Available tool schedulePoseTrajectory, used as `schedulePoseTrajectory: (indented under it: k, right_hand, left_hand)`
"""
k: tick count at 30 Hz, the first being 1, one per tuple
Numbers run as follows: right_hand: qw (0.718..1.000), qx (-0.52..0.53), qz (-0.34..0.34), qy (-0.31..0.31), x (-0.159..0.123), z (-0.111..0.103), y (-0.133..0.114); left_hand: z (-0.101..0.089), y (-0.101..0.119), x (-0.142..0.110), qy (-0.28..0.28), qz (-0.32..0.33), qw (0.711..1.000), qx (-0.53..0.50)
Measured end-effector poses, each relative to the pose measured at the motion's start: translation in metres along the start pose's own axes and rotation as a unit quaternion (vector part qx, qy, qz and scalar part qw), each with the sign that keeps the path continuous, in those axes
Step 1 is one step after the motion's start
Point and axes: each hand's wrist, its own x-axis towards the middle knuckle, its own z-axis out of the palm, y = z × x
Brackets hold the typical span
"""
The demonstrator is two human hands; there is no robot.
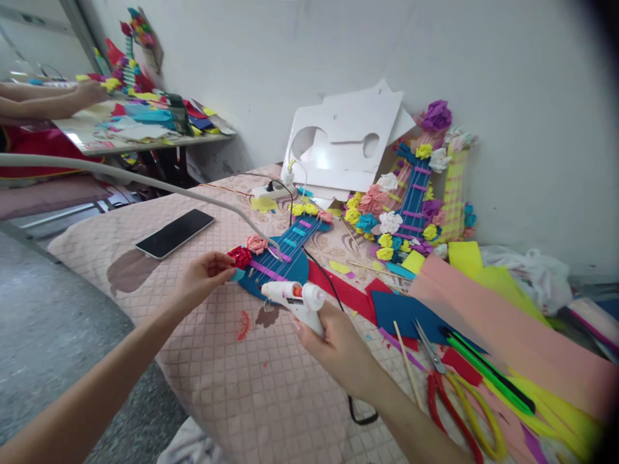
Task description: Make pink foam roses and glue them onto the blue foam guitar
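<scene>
In the head view, my right hand (338,341) is wrapped round the handle of a white glue gun (298,299), its nozzle pointing left over the lower end of a blue paper guitar (293,254). My left hand (209,274) is closed in a pinch at the guitar's left edge, with a small teal paper piece (238,275) at the fingertips. Right beside those fingers sits a red paper flower (240,256) on the guitar. A pink paper flower (256,243) is just behind it. Purple and teal strips and thin strings run across the guitar.
A phone (175,233) lies at the left, under an arching pale bar (145,182). Scissors (438,361), a green-and-black cutter (488,370) and coloured paper lie right. Decorated guitars (411,200) and a white cut-out board (348,129) lean at the wall. Another person's hands (89,95) are at the far table.
</scene>
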Motion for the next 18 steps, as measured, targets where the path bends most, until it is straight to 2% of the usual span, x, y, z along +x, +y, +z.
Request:
schedulePoseTrajectory:
  k: [11, 18]
  right_hand:
    - [1.0, 0.023, 0.003, 0.006, -0.006, -0.004, -0.001]
    - [1.0, 0.007, 0.01, 0.011, -0.009, -0.004, 0.002]
  left_hand:
    - [-0.003, -0.014, 0.008, 0.006, 0.015, 0.994, 0.112]
    - [0.004, -0.013, 0.005, 0.05, 0.03, 0.98, 0.188]
